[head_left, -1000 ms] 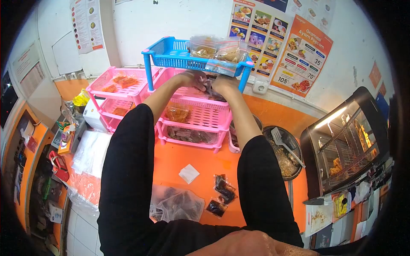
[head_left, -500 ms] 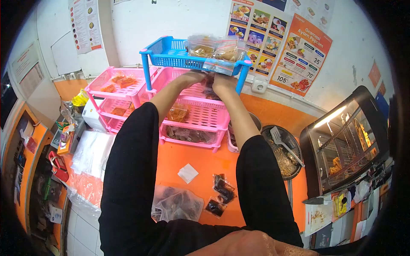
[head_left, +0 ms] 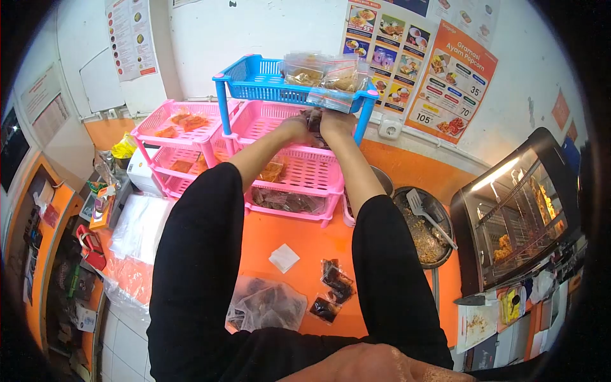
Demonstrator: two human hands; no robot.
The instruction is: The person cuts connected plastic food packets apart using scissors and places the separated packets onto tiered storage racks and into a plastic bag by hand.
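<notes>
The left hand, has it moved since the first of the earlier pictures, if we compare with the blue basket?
Yes. Judged against the blue basket, the left hand has moved slightly lower in the view.

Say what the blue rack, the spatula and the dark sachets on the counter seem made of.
Blue rack: probably moulded plastic, slightly glossy, from its regular slotted walls.
Spatula: smooth, pale grey; metal or plastic, the look leaves it open.
Dark sachets: likely clear, shiny plastic film; dark contents show through.

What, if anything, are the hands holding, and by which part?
Dark packets show between the left hand and right hand, but any grip is hidden, so I cannot tell.
</notes>
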